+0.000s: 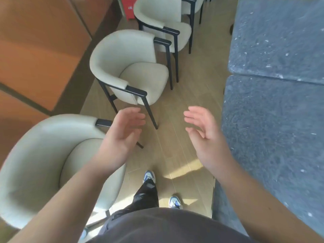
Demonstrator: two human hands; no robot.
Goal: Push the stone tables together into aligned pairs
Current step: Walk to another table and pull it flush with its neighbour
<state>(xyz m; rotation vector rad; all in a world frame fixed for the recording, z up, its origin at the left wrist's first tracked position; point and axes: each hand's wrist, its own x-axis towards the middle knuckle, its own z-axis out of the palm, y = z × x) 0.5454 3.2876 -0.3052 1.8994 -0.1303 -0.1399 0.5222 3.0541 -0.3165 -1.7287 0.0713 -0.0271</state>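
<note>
Two dark grey speckled stone tables fill the right side. The near stone table [273, 134] and the far stone table [280, 37] lie edge to edge, a thin seam between them. The near one's left edge sits a little further left than the far one's. My left hand [122, 135] and my right hand [205, 135] hover over the floor in the aisle, palms facing each other, fingers spread, holding nothing. My right hand is just left of the near table's edge and does not touch it.
Cream armchairs with black frames line the left of the aisle: one at my left elbow [43, 163], one ahead [129, 71], another beyond [163, 20]. An orange wood wall [35, 50] runs along the left. My feet stand on the pale wood floor [189, 95].
</note>
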